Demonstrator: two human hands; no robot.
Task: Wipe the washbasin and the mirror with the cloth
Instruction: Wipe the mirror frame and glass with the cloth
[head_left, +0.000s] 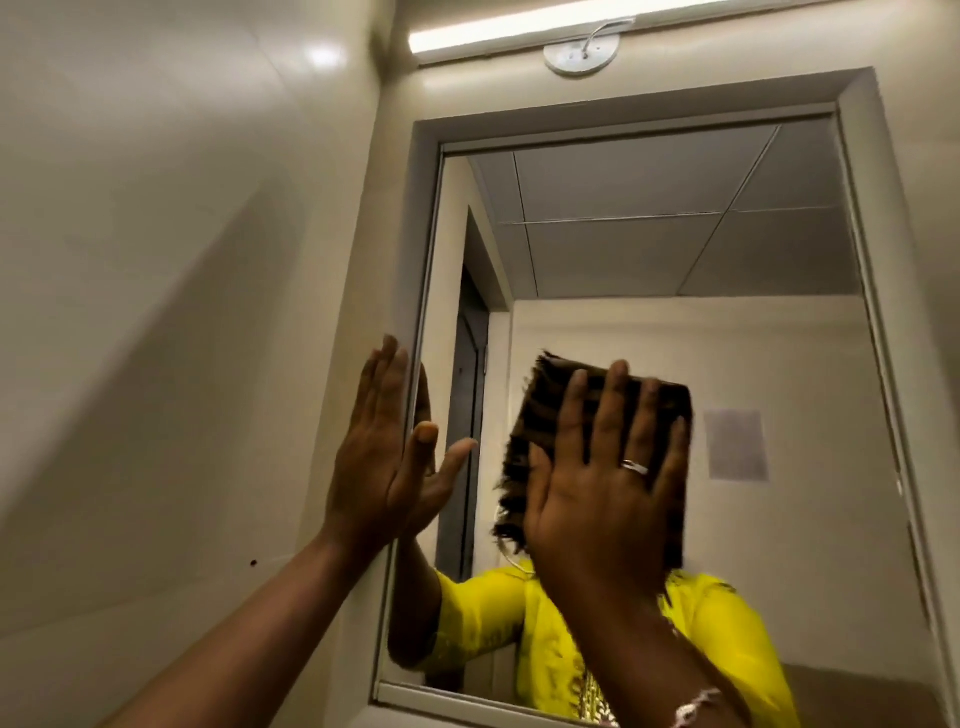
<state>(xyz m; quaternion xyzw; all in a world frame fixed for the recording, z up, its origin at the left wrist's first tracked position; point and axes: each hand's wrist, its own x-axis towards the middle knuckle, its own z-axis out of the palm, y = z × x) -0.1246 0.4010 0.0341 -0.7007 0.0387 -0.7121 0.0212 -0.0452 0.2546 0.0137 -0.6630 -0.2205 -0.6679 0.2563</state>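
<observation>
The right hand (602, 488) presses the dark cloth (597, 441) flat on the mirror (675, 260) with straight fingers; the left hand (374, 452), released, leans on its frame. The mirror wipe seems underway; the washbasin is not visible.

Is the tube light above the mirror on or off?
On. The tube light glows bright white along its length, with a glare spot on the glossy wall beside it.

The wall (156, 260) holds a framed mirror (675, 260), with a dark cloth (540, 410) flat against its glass.
</observation>
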